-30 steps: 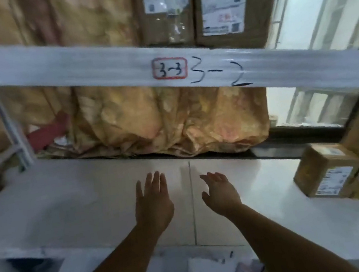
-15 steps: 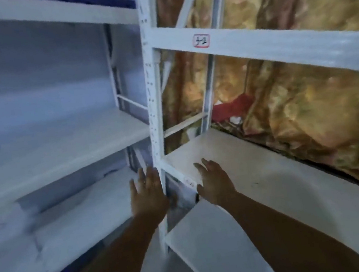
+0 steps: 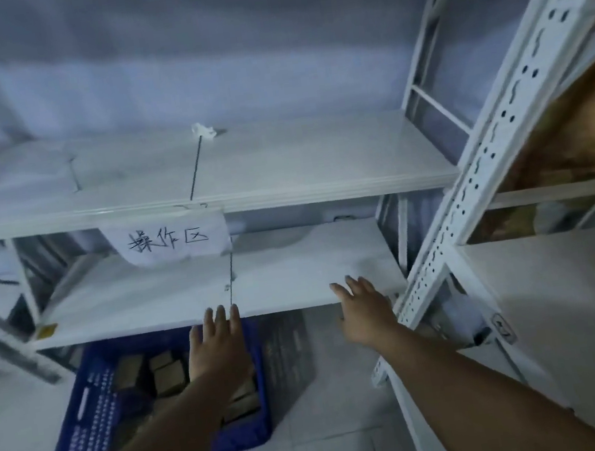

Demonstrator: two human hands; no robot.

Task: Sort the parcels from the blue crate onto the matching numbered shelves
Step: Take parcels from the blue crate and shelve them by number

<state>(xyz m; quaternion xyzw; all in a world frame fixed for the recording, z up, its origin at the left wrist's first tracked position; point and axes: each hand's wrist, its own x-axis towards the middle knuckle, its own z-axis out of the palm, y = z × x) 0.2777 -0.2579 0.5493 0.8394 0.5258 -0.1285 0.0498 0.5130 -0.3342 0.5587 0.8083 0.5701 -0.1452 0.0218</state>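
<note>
On the floor under the lower shelf's (image 3: 131, 306) front edge sits the blue crate (image 3: 97, 414) holding brown parcels (image 3: 168, 377); the left hand (image 3: 217, 347) hovers above it, the right hand (image 3: 367, 311) nearby, both with fingers spread, empty.

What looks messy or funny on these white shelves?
A small crumpled white scrap lies alone at the back of the upper white metal shelf. The handwritten paper sign taped to that shelf's front edge sags and curls at the bottom. Nothing looks spilled or broken.
</note>
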